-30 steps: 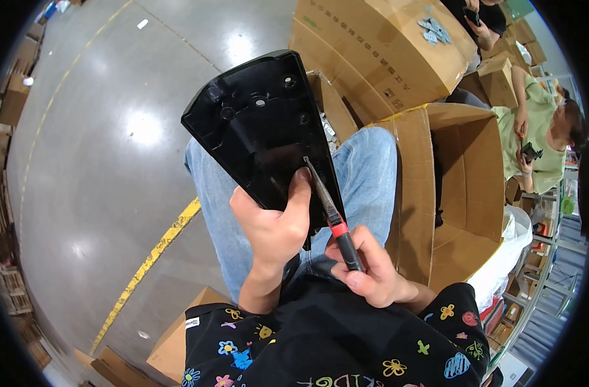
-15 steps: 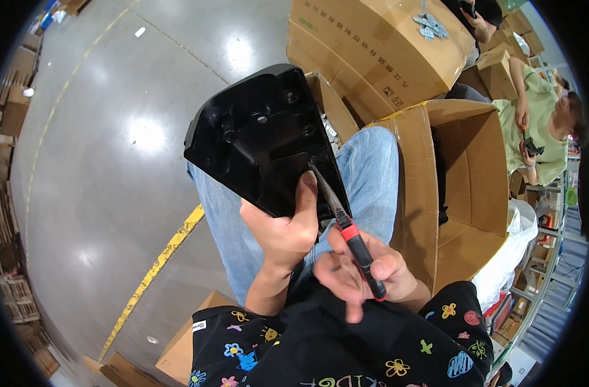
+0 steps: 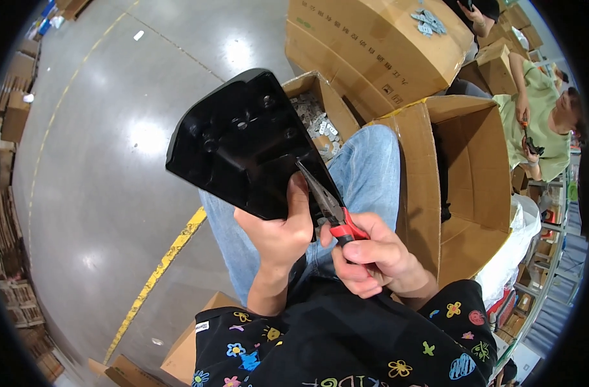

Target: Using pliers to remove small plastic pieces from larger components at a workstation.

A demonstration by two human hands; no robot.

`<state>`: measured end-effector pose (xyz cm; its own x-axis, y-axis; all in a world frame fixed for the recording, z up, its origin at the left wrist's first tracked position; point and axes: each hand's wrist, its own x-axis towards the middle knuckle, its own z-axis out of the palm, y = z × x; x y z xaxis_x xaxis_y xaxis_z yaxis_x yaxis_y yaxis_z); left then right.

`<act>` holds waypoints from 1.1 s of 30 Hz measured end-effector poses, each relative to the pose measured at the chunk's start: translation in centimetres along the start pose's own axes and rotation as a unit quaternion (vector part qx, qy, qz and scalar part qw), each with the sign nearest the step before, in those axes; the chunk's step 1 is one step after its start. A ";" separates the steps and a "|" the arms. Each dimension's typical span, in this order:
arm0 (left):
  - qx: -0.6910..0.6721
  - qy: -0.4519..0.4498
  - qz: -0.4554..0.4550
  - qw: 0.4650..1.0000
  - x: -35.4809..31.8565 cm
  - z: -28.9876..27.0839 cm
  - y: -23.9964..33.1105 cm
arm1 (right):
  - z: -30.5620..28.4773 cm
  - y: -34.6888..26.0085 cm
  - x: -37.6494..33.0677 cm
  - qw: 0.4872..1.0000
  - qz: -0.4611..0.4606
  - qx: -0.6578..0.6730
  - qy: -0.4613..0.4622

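Observation:
A black moulded plastic housing [image 3: 233, 145] is tilted above my lap, its hollow side with bosses and a hole facing me. My left hand [image 3: 276, 235] grips its near edge, thumb on the inner face and fingers hidden beneath. In my right hand [image 3: 375, 255] are long-nose pliers [image 3: 327, 200] with red and black handles, fingers wrapped round them. The plier tips touch or nearly touch the housing's inner face just beyond my left thumb; whether they pinch anything is too small to tell.
A carton of small grey parts [image 3: 317, 119] stands beyond my knee. To the right is a large open carton [image 3: 469, 187]; behind it, another carton [image 3: 372, 45] bears grey pieces on top. A co-worker in a green shirt [image 3: 546, 122] holds a tool and a black part.
My right hand has closed from a loose, spread hold to a firm grip round the plier handles. The housing has shifted left, uncovering more of the small-parts carton.

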<state>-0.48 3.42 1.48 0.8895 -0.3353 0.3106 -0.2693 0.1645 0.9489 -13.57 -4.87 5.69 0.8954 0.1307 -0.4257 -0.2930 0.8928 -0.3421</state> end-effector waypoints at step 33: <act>0.163 0.090 -0.090 0.978 2.9 -1.5 -3.1 | -0.1 -7.0 1.7 0.699 -0.071 -0.678 0.215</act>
<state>3.45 3.30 -0.61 0.9760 -0.1588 0.1493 -0.1794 -0.1961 0.9640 -10.00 -10.89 7.25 0.8498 -0.3197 -0.4191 -0.5207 -0.3852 -0.7619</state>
